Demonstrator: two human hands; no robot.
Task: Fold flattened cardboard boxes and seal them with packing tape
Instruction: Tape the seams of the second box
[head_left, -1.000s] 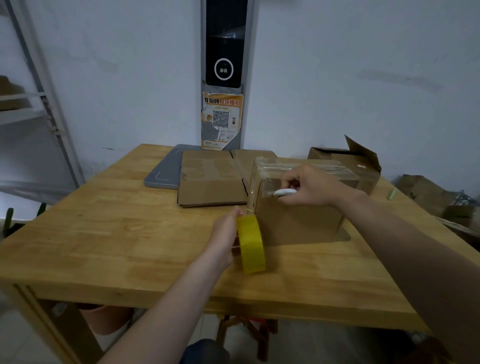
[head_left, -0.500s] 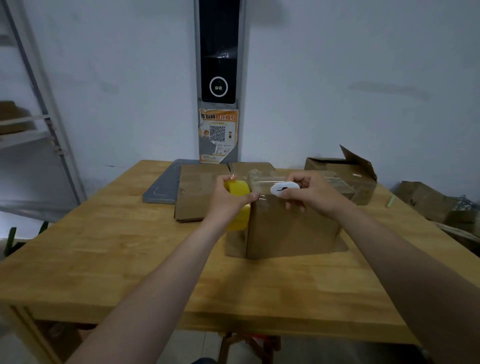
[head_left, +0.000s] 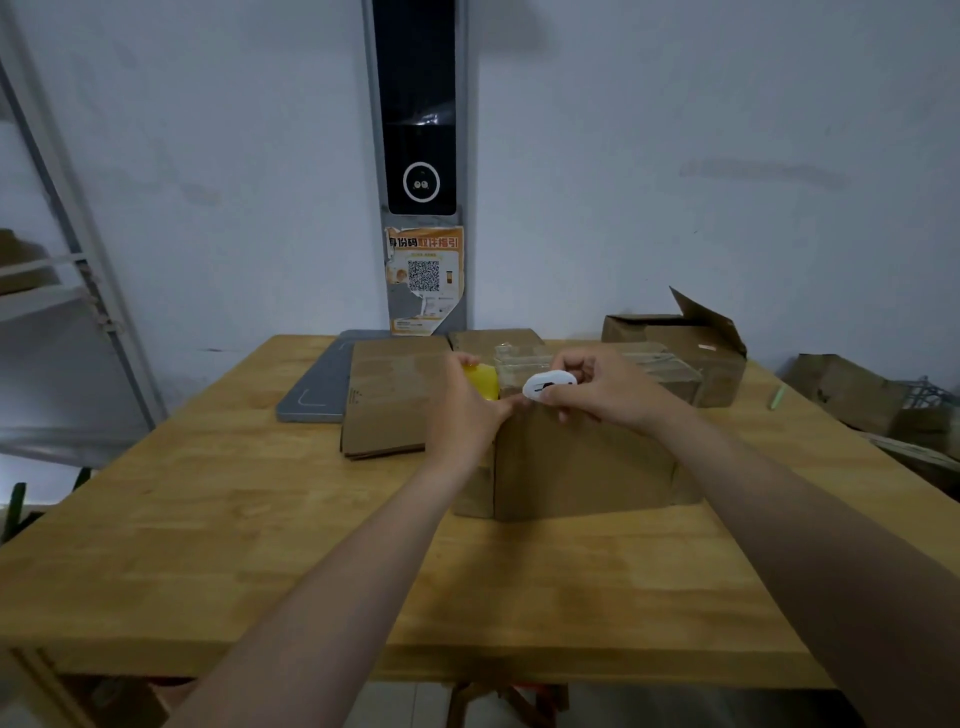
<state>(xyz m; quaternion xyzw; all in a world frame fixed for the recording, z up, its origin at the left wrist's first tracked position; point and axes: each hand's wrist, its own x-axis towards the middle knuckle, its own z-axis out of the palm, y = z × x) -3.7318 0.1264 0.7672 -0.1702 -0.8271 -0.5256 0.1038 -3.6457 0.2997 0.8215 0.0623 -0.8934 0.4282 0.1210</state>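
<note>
A folded cardboard box (head_left: 582, 462) stands on the wooden table (head_left: 260, 545), its top covered with clear tape. My left hand (head_left: 467, 410) grips a yellow roll of packing tape (head_left: 483, 381) at the box's upper left corner. My right hand (head_left: 602, 389) holds a small white cutter (head_left: 545, 385) at the box's top front edge, close to my left fingers. A stack of flattened cardboard boxes (head_left: 389, 400) lies just left of the box.
A grey flat board (head_left: 317, 384) lies beyond the flattened stack. An open cardboard box (head_left: 691, 343) stands behind on the right, with more cardboard (head_left: 857, 395) off the table's right side. A metal shelf frame (head_left: 67, 270) is at the left.
My left hand lifted the yellow roll from the table in front of the box up to its top left corner. My right hand with the cutter stayed at the top edge.
</note>
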